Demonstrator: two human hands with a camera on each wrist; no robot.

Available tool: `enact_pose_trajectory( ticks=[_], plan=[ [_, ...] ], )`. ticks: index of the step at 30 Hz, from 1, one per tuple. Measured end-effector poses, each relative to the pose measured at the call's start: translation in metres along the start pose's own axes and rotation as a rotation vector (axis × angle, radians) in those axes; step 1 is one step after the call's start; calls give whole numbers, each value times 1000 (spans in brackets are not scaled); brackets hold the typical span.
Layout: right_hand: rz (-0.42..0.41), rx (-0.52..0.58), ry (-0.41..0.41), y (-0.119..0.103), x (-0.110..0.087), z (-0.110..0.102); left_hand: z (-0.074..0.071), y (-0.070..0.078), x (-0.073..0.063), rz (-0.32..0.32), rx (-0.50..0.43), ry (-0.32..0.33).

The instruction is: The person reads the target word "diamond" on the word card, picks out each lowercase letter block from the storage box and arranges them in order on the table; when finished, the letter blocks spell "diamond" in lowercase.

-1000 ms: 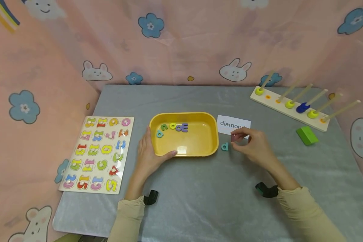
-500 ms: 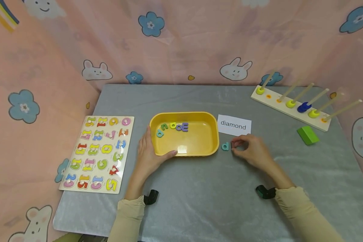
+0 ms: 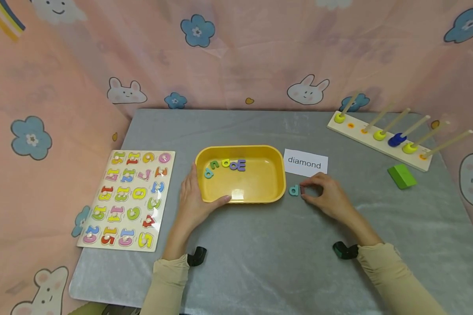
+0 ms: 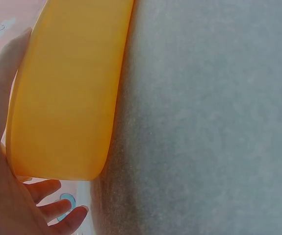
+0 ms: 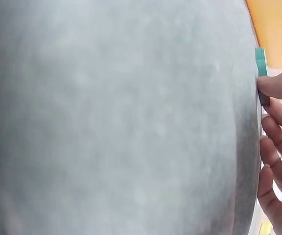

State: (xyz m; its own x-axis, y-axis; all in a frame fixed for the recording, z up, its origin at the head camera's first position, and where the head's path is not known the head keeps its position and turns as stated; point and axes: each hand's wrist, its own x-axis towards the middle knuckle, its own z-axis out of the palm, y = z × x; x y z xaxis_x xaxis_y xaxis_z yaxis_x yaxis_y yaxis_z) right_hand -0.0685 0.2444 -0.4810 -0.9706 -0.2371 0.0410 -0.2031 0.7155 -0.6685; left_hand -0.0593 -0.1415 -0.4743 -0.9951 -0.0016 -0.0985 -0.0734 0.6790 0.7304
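Note:
In the head view, my right hand pinches a small dark red letter piece between thumb and fingertips, right at the table. A teal letter d lies just left of it, below a white card printed "diamond". The right wrist view shows the dark piece under my thumb, in line with the teal letter. My left hand holds the near left corner of a yellow tray, thumb along its front rim and fingers at its left side. Several coloured letters, including a purple m, lie inside the tray.
A wooden number puzzle board lies at the left of the grey table. Toward the back right stands a peg board with upright sticks and yellow and blue rings. A green block sits in front of it.
My right hand has come down toward me from the card's lower edge, bringing the dark red letter beside the teal d and uncovering the card's word. My left hand stays on the tray.

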Motion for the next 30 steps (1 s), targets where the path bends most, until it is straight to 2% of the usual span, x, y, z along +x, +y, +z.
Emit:
enact_pose_trajectory(
  ticks=[7,15,22,30],
  plan=[
    [19,-4,-32,1,0,-4,0,-1,0,3,1,5],
    [67,-18,1,-4,5,-9,0,0,0,0,-1,5],
    [87,-31,-41,-6,8,-12,0,0,0,-7,-4,-5],
    [68,-29,12,-4,8,-7,0,-1,0,-3,-12,5]
  ],
)
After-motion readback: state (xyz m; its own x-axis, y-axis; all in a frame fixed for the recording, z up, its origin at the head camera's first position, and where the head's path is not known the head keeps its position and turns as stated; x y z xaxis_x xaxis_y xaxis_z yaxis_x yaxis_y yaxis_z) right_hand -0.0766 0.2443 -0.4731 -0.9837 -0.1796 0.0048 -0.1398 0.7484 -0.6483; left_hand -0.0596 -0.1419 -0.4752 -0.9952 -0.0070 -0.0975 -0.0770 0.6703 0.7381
